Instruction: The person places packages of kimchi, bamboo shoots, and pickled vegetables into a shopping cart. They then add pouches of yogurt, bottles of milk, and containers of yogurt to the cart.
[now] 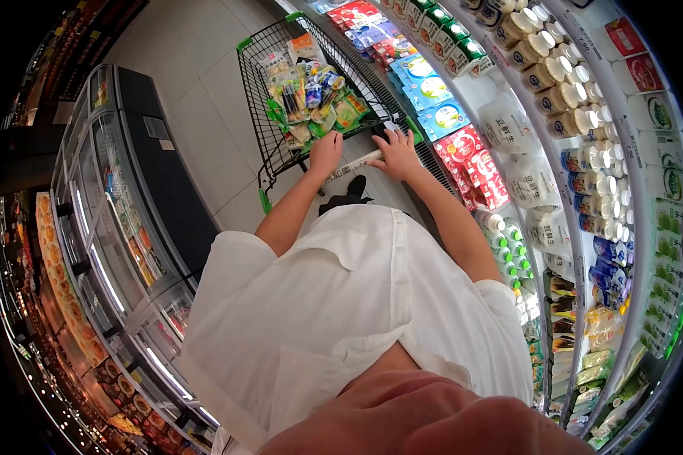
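A black wire shopping cart (252,98) with green corner pieces stands in front of me in the head view. Several packaged goods, among them a bag of colourful packets (311,95), fill its basket. My left hand (326,154) is closed at the left part of the cart's handle, close to the basket's near edge. On the right part of the handle (357,163), which carries a white printed strip, my right hand (399,155) is closed with its thumb on the near side. The underside of both grips is hidden.
Glass-topped freezers (114,212) line the left side. A lit chilled shelf on the right bears red cartons (470,163), blue cartons (432,98), green-capped bottles (508,254) and white-lidded jars (558,72), close beside the cart. Grey floor tiles (205,98) lie between.
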A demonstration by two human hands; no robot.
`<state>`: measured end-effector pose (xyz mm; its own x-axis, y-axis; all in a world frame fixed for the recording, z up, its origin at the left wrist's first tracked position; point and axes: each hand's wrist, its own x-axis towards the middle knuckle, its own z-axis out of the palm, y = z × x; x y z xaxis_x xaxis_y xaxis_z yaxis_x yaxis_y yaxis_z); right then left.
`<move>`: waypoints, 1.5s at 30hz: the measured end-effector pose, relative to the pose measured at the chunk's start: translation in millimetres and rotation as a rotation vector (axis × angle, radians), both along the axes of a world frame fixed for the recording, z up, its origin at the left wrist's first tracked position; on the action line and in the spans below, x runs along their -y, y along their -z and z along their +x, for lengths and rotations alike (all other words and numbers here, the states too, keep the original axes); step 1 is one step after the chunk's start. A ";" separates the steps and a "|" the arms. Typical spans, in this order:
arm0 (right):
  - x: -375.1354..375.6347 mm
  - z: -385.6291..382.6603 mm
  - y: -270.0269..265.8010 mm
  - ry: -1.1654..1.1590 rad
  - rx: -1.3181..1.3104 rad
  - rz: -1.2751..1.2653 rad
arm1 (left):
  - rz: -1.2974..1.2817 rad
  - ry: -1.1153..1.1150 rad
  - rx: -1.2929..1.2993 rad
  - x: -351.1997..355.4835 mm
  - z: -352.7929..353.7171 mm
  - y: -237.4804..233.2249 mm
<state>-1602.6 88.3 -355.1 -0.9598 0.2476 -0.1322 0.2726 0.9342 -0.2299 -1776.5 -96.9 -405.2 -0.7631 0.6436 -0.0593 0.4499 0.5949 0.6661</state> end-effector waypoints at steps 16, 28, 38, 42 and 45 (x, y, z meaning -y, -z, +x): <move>-12.7 -117.1 7.4 0.018 -0.053 0.020 | 0.036 0.010 -0.033 -19.5 -122.4 -3.8; -8.8 -135.6 14.0 0.063 -0.081 0.033 | 0.047 0.073 -0.033 -27.1 -157.8 -2.7; -36.3 2.6 -108.2 0.733 -0.640 -0.788 | 0.201 0.126 0.082 -55.8 -148.4 -34.3; -101.9 111.2 -174.9 1.105 -1.053 -0.436 | 0.408 0.446 0.136 -126.4 -91.9 -113.0; -140.3 173.1 -242.8 1.281 -1.208 -0.056 | 0.520 0.747 0.220 -191.6 -40.3 -173.3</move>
<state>-1429.5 228.6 -112.3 0.2587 0.8759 0.4073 0.4301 0.2731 -0.8605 -1816.8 94.8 -231.9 -0.1471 0.9487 0.2799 0.4279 -0.1941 0.8827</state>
